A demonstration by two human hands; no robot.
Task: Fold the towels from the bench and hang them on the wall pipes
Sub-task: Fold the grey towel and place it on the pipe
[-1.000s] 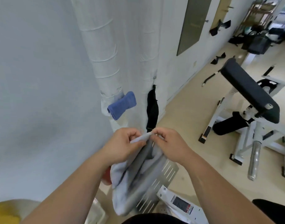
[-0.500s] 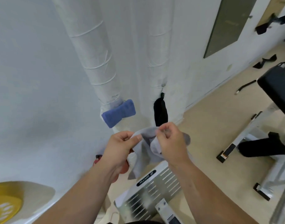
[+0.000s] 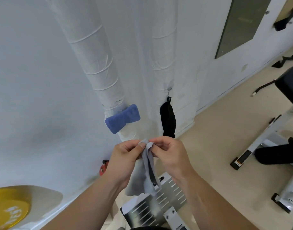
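Note:
A small grey towel (image 3: 145, 178) hangs folded lengthwise in front of me. My left hand (image 3: 124, 161) pinches its top corners from the left and my right hand (image 3: 171, 156) pinches them from the right, the fingertips almost meeting. Behind the hands two white wrapped wall pipes (image 3: 99, 62) run down the wall. A folded blue towel (image 3: 122, 118) hangs on the lower end of the left pipe. A black cloth (image 3: 168, 121) dangles from a hook at the foot of the right pipe.
A perforated metal machine plate (image 3: 152, 203) lies just below the towel. A yellow weight plate (image 3: 8, 211) sits at the lower left and a small red object (image 3: 103, 166) by the wall. A white-framed gym bench (image 3: 278, 146) with black pads stands on the right.
The towel's spread corners have been brought together, so it now hangs narrow and doubled. Both hands rose slightly toward the pipes and the view shifted left.

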